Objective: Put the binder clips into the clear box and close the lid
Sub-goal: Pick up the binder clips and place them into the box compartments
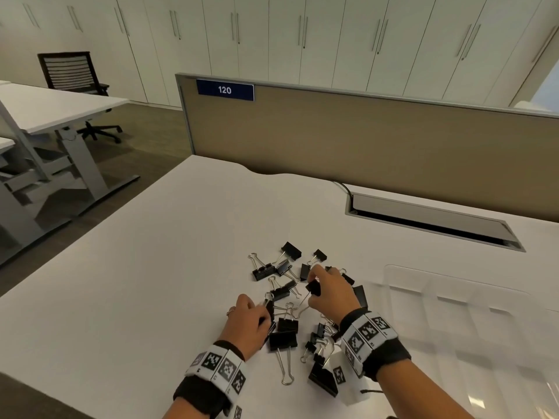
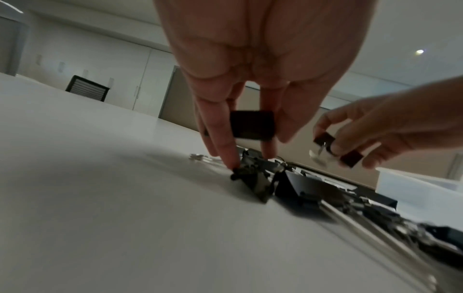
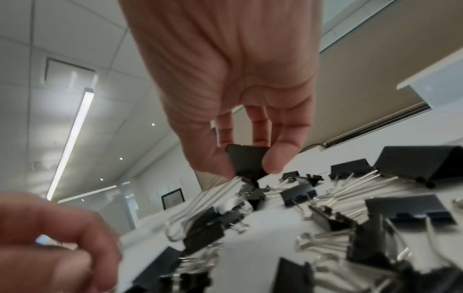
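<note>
Several black binder clips (image 1: 282,340) lie in a loose pile on the white desk (image 1: 151,282). My left hand (image 1: 266,313) is at the pile's left edge. It holds one black clip (image 2: 251,124) between its fingers while its fingertips (image 2: 231,160) touch another clip (image 2: 250,178) on the desk. My right hand (image 1: 313,293) hovers over the middle of the pile and pinches a black clip (image 3: 246,158) between thumb and fingers, its wire handles hanging down. The clear box (image 1: 399,272) lies to the right of the pile, blurred, with compartments visible.
A tan divider panel (image 1: 363,137) closes the desk's far side, with a cable slot (image 1: 429,219) in front of it. The desk's left edge drops to the floor. Another desk and an office chair (image 1: 72,74) stand far left. A small white tagged block (image 1: 341,376) sits under my right wrist.
</note>
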